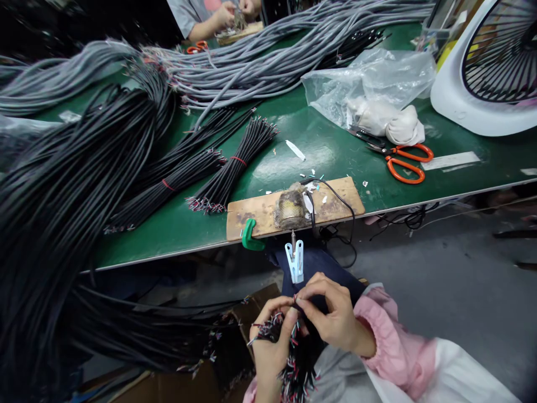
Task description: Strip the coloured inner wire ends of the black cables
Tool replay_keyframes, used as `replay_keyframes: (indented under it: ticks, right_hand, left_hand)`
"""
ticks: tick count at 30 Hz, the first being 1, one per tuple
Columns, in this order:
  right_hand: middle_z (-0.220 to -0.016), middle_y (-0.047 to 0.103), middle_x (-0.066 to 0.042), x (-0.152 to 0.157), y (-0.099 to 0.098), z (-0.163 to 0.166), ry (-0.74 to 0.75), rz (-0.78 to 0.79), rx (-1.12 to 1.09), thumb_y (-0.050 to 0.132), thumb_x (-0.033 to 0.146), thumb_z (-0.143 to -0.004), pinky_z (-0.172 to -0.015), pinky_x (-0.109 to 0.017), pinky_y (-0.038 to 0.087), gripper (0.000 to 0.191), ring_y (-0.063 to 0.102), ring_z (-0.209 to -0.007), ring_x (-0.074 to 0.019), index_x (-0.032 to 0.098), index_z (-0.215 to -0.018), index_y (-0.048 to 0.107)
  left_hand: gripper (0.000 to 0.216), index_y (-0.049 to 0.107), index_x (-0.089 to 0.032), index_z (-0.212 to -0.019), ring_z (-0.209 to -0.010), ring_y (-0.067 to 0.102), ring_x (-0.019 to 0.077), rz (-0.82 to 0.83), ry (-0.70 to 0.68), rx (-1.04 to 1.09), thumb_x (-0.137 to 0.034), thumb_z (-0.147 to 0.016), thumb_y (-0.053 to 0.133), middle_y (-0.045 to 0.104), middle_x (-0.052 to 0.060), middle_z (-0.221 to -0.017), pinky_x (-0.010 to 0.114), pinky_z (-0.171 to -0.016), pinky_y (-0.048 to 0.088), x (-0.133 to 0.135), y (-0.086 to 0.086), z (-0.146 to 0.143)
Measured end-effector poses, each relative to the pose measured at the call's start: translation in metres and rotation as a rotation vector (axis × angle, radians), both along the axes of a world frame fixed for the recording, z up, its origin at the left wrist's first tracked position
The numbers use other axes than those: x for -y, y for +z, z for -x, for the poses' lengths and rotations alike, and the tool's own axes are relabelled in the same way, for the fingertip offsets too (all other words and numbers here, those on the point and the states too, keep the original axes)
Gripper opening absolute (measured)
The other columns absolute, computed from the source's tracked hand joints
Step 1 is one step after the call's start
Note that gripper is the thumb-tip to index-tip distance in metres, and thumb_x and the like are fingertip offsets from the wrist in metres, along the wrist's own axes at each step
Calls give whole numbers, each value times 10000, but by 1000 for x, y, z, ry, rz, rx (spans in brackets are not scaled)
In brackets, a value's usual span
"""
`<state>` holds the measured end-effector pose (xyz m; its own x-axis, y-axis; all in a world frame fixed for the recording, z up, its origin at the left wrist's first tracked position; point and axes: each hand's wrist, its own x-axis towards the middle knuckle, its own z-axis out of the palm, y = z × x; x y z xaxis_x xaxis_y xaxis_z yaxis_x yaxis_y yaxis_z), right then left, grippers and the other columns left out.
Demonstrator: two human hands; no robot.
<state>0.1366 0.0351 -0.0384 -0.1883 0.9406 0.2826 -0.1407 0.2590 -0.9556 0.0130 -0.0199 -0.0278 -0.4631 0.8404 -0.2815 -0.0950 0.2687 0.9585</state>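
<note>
My left hand point(271, 347) is closed around a bundle of thin black cables point(308, 361) with red, white and black wire ends. My right hand point(333, 313) pinches a thin wire end at the top of that bundle, close to my left fingertips. The exact strand is too small to make out. Just above my hands, a light blue clothespin point(295, 262) hangs at a pointed metal tip point(293, 238). The tip sticks out from a tape-wrapped block point(291, 208) on a wooden board point(255, 210) at the table edge.
A green clamp point(250, 238) grips the board's edge. Black cable bundles point(235, 168) and grey cables point(235, 73) cover the table's left and back. Orange-handled scissors point(405, 159), a plastic bag point(369, 78) and a white fan point(465, 106) are right. Another person's hands point(229, 14) work opposite.
</note>
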Motion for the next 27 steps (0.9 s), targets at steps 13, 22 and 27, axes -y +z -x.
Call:
replay_keyframes:
  ticks: [13,22,27]
  right_hand:
    - [-796,667,-4,-27,-3,1,500,625,-584,833,346,-808,-660,-225,481,347,608,-666,-98,170,-977,585]
    - [-703,660,-52,-71,15,23,390,732,-582,707,685,-782,-571,-228,434,584,574,-620,-121,103,-800,746]
    - [-676,658,-45,-72,18,25,417,697,-561,696,671,-808,-566,-217,452,570,585,-600,-116,104,-807,751]
  left_hand:
    - [82,708,-218,-806,-396,545,57,-274,-60,143,-262,-850,761,615,-46,-711,183,-418,432,-9,21,-13]
    - [100,737,-224,-763,-453,591,116,-580,105,-454,-206,-861,738,716,-30,-704,260,-491,469,-35,36,-24]
    - [96,765,-242,-780,-524,639,140,-603,152,-637,-175,-841,733,710,-43,-646,273,-557,493,-42,30,-24]
